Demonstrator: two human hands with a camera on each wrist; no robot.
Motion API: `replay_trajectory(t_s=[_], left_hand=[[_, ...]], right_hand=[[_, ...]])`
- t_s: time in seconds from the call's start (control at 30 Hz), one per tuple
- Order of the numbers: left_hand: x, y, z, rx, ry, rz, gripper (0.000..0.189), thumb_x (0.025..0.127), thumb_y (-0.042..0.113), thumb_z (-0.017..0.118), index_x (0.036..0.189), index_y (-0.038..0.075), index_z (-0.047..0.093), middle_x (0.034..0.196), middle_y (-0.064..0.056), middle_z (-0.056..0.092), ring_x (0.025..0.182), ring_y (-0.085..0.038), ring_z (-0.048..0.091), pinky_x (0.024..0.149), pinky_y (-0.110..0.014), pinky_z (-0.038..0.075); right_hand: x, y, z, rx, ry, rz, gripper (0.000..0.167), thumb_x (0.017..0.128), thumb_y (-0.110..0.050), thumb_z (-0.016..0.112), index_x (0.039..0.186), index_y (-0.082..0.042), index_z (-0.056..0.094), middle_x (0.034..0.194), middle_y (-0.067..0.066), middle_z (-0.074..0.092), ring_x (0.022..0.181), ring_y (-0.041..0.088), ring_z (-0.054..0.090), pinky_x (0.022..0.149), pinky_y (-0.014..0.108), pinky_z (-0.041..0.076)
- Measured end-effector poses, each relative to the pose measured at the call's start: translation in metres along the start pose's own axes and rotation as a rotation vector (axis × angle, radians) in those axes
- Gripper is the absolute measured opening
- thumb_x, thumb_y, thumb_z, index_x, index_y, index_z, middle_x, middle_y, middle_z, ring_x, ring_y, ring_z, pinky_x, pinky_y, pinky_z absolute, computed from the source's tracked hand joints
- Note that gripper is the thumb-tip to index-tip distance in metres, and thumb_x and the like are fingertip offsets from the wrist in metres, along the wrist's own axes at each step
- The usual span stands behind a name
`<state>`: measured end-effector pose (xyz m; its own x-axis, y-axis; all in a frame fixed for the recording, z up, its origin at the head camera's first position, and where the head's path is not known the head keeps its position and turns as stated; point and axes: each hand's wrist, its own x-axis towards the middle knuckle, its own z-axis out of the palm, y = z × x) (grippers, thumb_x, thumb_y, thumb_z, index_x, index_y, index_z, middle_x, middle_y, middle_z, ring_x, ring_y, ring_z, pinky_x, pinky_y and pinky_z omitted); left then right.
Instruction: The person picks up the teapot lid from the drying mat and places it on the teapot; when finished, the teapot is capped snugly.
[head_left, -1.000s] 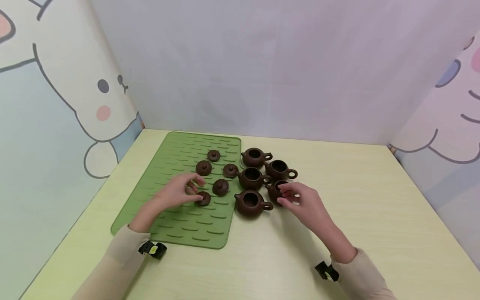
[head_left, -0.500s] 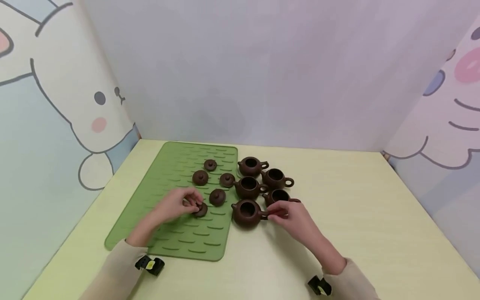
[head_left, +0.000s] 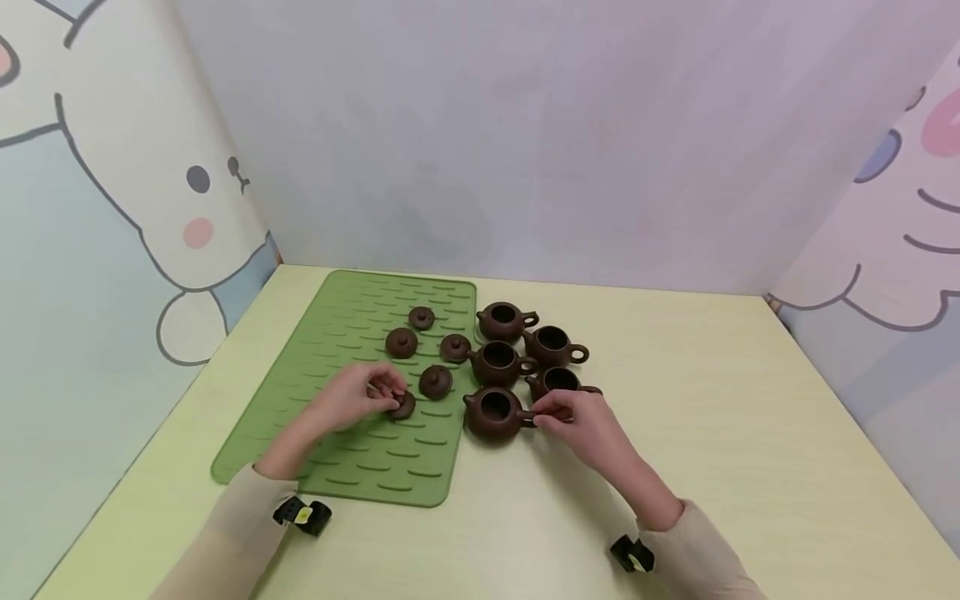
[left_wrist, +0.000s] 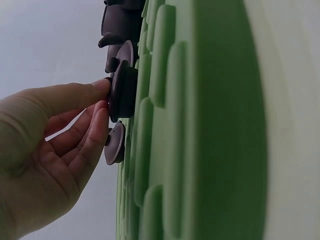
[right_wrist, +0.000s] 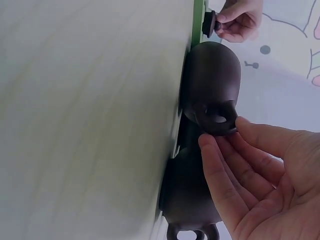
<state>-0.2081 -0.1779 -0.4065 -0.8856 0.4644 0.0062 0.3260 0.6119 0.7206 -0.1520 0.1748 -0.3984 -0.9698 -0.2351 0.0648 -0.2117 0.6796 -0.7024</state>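
On the green mat, my left hand (head_left: 362, 397) pinches the knob of a small dark brown teapot lid (head_left: 403, 406). The left wrist view shows thumb and fingertips on that knob, with the lid (left_wrist: 123, 92) at the mat's ridged surface; whether it is lifted I cannot tell. My right hand (head_left: 583, 423) pinches the loop handle of the nearest lidless brown teapot (head_left: 493, 415), which stands upright just right of the mat, spout to the left. In the right wrist view, thumb and fingers meet that handle (right_wrist: 216, 125) from either side.
Several other lids, one of them (head_left: 436, 382) nearest the held one, lie knob up on the green mat (head_left: 345, 467). Several lidless teapots, such as the middle one (head_left: 498, 363), stand close together behind the gripped pot. A pale wood table (head_left: 712, 400) lies beneath, with walls behind.
My right hand has come from above the right-hand teapot down to the nearest teapot's handle and grips it. My left fingers have closed on the lid's knob. The head view has shifted slightly.
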Motion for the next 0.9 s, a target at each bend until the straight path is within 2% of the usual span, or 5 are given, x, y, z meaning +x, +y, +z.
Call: replay_trajectory(t_s=[0.23,0.9], left_hand=[[0.001,0.006,-0.002,-0.004,0.002,-0.015,0.015,0.089,0.001,0.071,0.103,0.006,0.07,0.098,-0.007,0.072,0.086,-0.014,0.065,0.072,-0.024,0.057],[0.015,0.034,0.0,-0.004,0.014,0.056,0.017,0.089,0.002,0.072,0.104,0.007,0.069,0.102,-0.008,0.071,0.089,-0.016,0.067,0.075,-0.022,0.058]], right_hand=[[0.001,-0.002,-0.001,-0.012,0.016,0.003,0.007,0.087,-0.009,0.076,0.092,-0.014,0.077,0.09,0.0,0.076,0.08,0.01,0.071,0.065,0.019,0.053],[0.002,-0.003,0.001,-0.034,0.035,0.004,0.006,0.087,-0.01,0.076,0.091,-0.014,0.078,0.088,0.0,0.076,0.078,0.008,0.069,0.064,0.018,0.052]])
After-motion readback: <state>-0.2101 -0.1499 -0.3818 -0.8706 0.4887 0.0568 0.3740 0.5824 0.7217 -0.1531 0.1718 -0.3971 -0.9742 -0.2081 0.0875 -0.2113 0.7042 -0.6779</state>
